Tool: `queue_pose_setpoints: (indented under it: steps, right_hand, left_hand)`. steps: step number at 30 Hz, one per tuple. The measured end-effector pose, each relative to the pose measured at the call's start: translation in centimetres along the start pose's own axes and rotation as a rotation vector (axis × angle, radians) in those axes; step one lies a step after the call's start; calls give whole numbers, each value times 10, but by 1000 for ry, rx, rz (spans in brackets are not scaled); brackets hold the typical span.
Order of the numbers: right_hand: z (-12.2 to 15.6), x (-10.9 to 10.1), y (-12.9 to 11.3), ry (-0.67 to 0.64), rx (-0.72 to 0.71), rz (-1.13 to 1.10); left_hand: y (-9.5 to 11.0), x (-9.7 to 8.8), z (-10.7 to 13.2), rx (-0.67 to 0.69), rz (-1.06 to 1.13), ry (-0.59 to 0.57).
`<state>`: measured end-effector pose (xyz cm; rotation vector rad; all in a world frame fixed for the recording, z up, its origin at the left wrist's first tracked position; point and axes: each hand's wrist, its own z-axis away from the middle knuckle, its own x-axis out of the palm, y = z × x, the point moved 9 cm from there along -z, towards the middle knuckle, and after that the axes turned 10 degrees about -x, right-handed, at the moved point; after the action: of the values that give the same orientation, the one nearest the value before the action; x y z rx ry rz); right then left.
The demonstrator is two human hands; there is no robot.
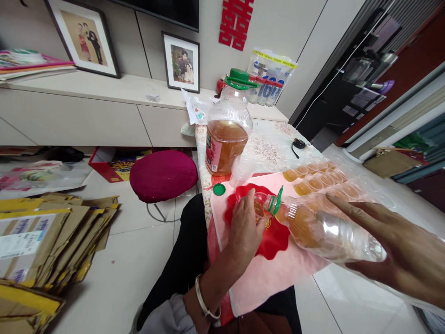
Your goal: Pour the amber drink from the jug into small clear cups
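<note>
The left hand (245, 222) holds a clear cup (259, 209); the right hand (405, 246) grasps a tilted plastic bottle (309, 225). I favour its waist (likely slippery).

Around the red tray (276, 241), jug (227, 139) blocks 11 o'clock, cups (321, 180) 2, bottle (318, 229) 3; pink cloth (253, 287) lies open at 6

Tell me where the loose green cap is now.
In the head view, the green cap lies on the pink cloth, left of the red tray, in front of the large jug.
</note>
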<state>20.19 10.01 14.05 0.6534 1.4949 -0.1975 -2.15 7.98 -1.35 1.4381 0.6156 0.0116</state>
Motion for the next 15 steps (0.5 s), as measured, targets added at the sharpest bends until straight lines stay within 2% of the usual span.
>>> queue_pose_setpoints:
  steps: [15]
  right_hand:
    - [4, 4, -6, 15, -5, 36]
  left_hand:
    - [1, -3, -4, -24, 6, -35]
